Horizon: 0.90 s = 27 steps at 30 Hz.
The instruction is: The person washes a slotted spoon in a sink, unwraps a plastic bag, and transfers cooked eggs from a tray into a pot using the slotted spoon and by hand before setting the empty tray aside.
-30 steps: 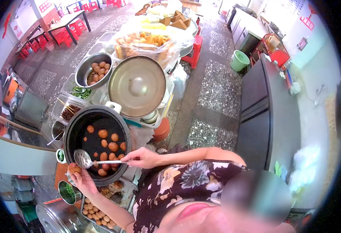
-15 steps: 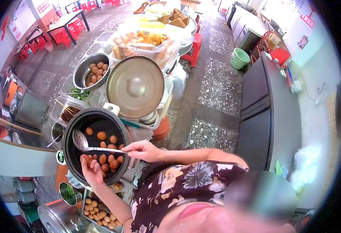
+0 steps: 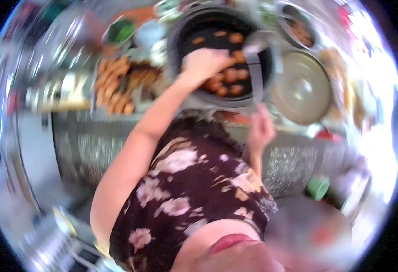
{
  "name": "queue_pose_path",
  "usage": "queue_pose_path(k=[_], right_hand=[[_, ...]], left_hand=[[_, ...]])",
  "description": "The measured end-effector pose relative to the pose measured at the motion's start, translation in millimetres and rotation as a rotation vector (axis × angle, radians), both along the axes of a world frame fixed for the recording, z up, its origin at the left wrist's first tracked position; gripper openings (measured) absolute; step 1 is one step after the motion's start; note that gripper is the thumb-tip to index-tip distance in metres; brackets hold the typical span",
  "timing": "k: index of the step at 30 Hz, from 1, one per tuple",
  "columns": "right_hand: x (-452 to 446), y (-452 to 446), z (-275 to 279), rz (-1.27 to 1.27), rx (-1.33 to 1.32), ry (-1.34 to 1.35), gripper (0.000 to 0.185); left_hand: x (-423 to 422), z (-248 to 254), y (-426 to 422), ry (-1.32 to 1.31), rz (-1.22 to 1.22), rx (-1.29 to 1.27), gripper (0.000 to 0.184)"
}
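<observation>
A dark round pot [image 3: 175, 50] of black liquid holds several brown eggs [image 3: 235, 75]. My right hand [image 3: 261, 126], beside the pot's near right rim, is closed on the handle of a metal ladle [image 3: 256, 41]. The ladle's bowl is over the far right part of the pot. My left hand [image 3: 207, 62] reaches over the left side of the pot near the eggs; its fingers are smeared by motion, and whether it holds an egg cannot be told.
Left of the pot, a tray [image 3: 94, 97] holds rows of brown eggs. Behind it stands a container of chopped greens [image 3: 121, 31]. To the right lie a large round metal lid [image 3: 302, 88] and a metal pot [image 3: 283, 20] with eggs. A green bucket [image 3: 317, 187] stands on the floor.
The view has swung round and blurred, so the pot now appears at top centre. My left hand has moved from the pot's rim area further over the pot. The ladle stays in my right hand.
</observation>
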State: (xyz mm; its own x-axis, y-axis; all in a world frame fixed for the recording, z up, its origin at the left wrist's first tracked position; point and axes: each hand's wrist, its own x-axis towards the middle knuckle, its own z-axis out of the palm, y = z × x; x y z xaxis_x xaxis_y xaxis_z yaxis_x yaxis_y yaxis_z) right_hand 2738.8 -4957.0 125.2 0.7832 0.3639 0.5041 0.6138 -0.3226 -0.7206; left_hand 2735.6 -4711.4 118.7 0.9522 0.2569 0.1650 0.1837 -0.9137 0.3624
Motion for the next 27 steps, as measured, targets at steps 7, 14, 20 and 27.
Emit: queue_pose_path(k=[7, 14, 20, 27], right_hand=[[-6, 16, 18, -0.043, 0.159, 0.308, 0.031], [-9, 31, 24, 0.056, 0.245, 0.451, 0.032], [2, 14, 29, 0.071, 0.170, 0.514, 0.030], [-7, 11, 12, 0.101, 0.165, 0.502, 0.024]], left_hand=[[-86, -8, 26, -0.507, 0.552, -0.214, 0.018], [-263, -152, 72, 0.613, 0.698, 0.012, 0.055], [-264, -194, 58, 0.415, 0.704, 0.114, 0.030], [-274, -194, 96, 0.103, 0.573, -0.030, 0.037]])
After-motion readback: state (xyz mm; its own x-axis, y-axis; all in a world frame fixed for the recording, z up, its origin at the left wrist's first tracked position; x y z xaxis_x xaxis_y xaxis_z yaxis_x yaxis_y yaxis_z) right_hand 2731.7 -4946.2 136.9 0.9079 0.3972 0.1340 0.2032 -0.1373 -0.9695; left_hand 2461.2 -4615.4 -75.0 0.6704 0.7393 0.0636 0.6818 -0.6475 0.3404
